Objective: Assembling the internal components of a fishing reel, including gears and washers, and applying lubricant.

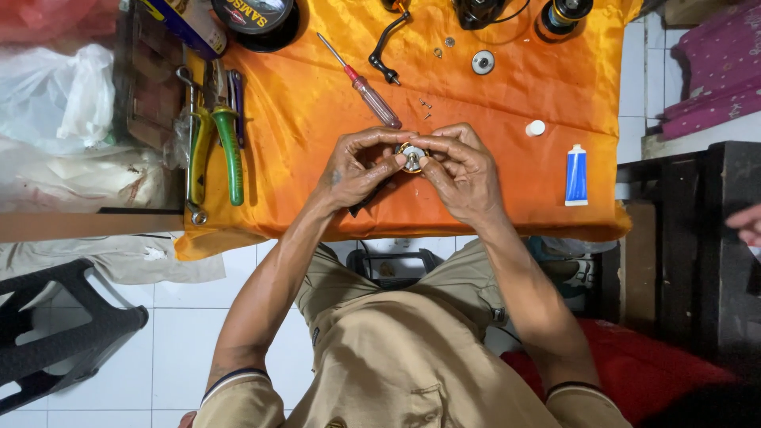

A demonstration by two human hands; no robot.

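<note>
My left hand (354, 168) and my right hand (461, 169) meet over an orange cloth (507, 135) on the table. Together they pinch a small round brass-coloured metal part (411, 157) with a pale centre, fingertips on both sides of it. A dark piece pokes out under my left palm. Just beyond my hands lies a screwdriver (362, 82) with a clear red handle, and two tiny screws (426, 103) rest next to its handle.
Green-handled pliers (227, 143) and other hand tools lie at the cloth's left edge. A black crank handle (384, 55), a round washer (483, 62), a white cap (536, 128) and a blue tube (576, 175) sit on the cloth. A black stool (55, 333) stands at left.
</note>
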